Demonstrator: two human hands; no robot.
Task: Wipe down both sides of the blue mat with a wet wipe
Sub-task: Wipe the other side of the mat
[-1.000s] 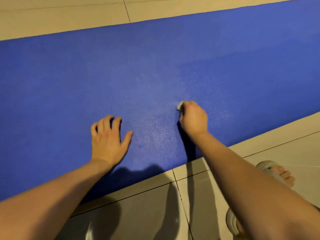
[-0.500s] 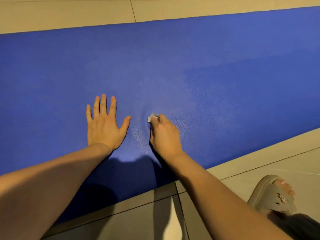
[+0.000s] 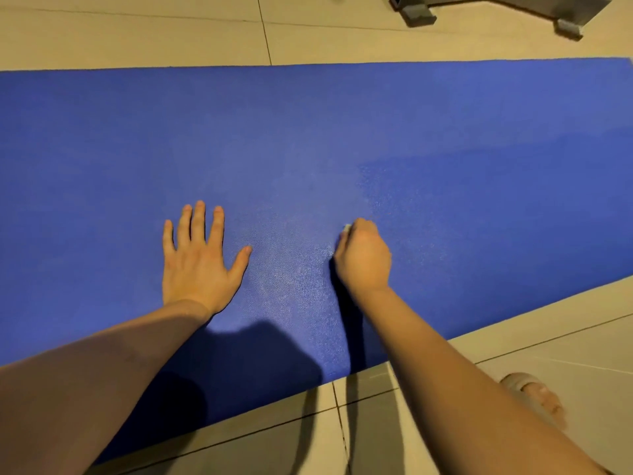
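Observation:
The blue mat [image 3: 342, 132] lies flat on the tiled floor and spans the whole width of the view. My left hand [image 3: 197, 262] rests on it palm down with the fingers spread straight. To its right, my right hand [image 3: 363, 257] is curled round a small white wet wipe [image 3: 346, 228], holding it down against the mat. Only a corner of the wipe peeks out past the fingers. The mat's surface around and to the right of that hand shows a damp, speckled sheen.
Beige floor tiles [image 3: 137, 32] run beyond the mat's far edge and along its near edge. Grey furniture feet [image 3: 418, 13] stand at the top right. My foot in a beige slipper [image 3: 534, 395] sits on the tiles at the lower right.
My left hand flattened its fingers on the mat. My right hand slid the wipe left towards the left hand, then back to the right. The view tilted up, showing the mat's far edge.

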